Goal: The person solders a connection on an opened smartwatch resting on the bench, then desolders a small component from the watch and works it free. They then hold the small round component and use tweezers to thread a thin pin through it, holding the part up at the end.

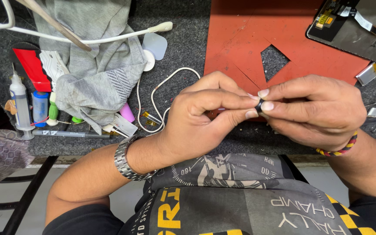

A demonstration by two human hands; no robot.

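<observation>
At the centre of the frame we are pinching a tiny black part [260, 105] between the fingertips of our left hand [201, 117] and our right hand [316, 111], both closed on it, holding it just above the lower edge of the red mat [240, 39]. A white cable [155, 102] is lying left of the hands, a grey cloth [96, 65] and a syringe [20, 104] are sitting farther left, and an opened phone [357, 26] is resting at upper right.
</observation>
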